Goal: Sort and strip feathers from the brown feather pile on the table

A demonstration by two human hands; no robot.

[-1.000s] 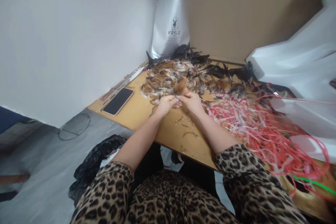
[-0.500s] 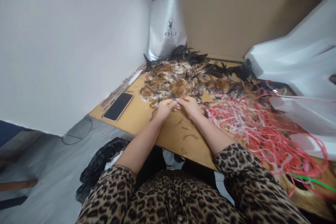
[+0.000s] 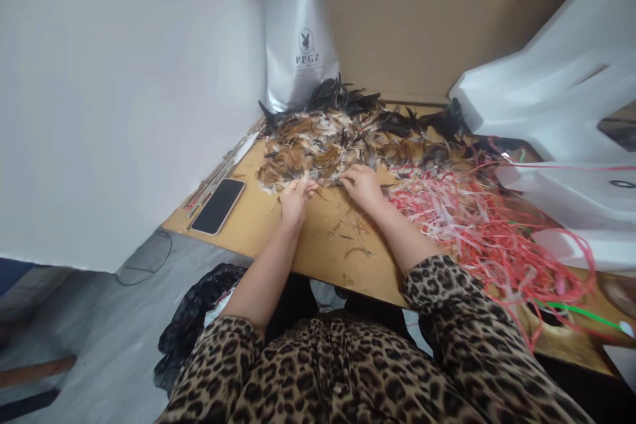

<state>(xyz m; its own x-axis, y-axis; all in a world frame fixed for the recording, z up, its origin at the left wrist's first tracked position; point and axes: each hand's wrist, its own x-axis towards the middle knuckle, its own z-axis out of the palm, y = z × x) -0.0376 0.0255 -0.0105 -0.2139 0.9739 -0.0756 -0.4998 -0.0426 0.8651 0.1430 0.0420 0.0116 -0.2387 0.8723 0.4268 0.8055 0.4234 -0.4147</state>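
Observation:
A pile of brown, white and black feathers (image 3: pixel 338 139) covers the far part of a wooden table (image 3: pixel 308 245). My left hand (image 3: pixel 293 202) rests at the pile's near edge, fingers stretched out onto the brown feathers. My right hand (image 3: pixel 362 187) is a short way to the right, knuckles up, fingers curled into feathers at the edge of the pile. A few loose feathers (image 3: pixel 350 232) lie on the wood between my forearms. Both arms wear leopard-print sleeves.
A tangle of red and pink plastic strips (image 3: pixel 477 225) spreads right of my right arm. A black phone (image 3: pixel 217 205) lies at the table's left edge beside thin sticks (image 3: pixel 218 172). A white bag (image 3: pixel 298 40) stands at the back, white sheets (image 3: pixel 546 99) at right.
My hands were together on a tuft of feathers; now they have parted and moved to the pile's edge. The camera has shifted, so the scene slid left.

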